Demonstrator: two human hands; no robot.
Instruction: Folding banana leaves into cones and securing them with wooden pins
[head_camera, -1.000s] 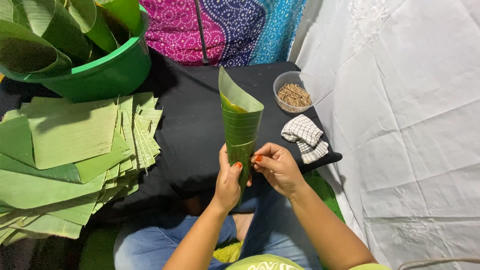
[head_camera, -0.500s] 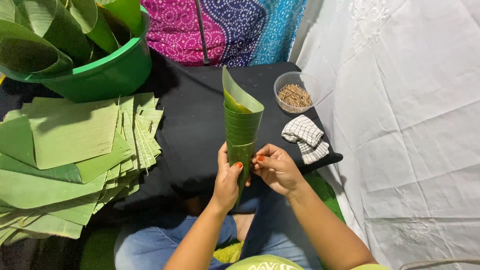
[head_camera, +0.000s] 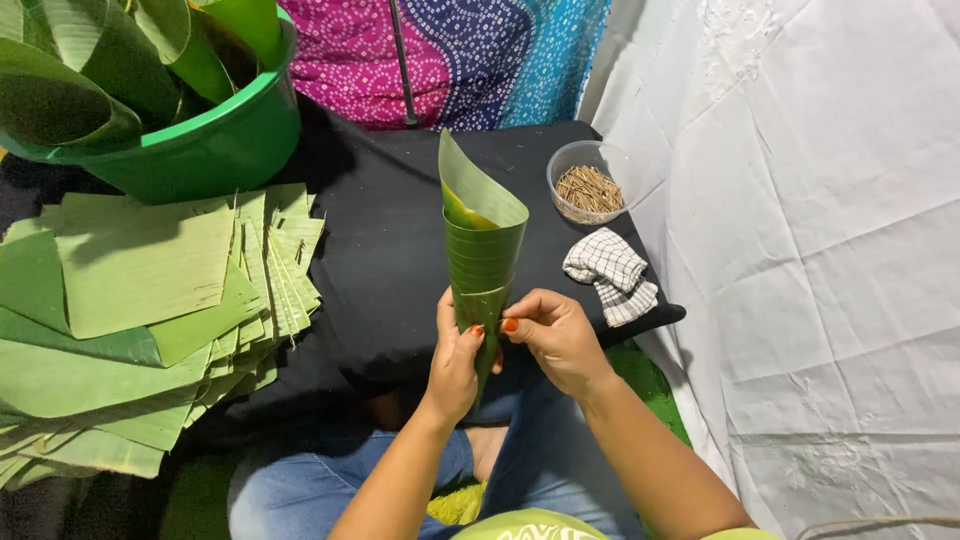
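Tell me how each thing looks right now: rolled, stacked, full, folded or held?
Green banana-leaf cone: rolled, upright, open at top, held at its narrow end.
Left hand: gripping the cone's lower part.
Right hand: pinching the cone's edge.
Cut green leaf sheets: flat, stacked in a spread pile.
Green plastic tub: filled with curled leaves.
Clear round bowl of thin sticks: uncovered, partly full.
Checked white cloth: crumpled, lying on the black surface.

Single head-worn view, looking steeply down and forward from above the lap, close over both hands, black counter (head_camera: 380, 230) ahead, white cloth (head_camera: 800, 250) right
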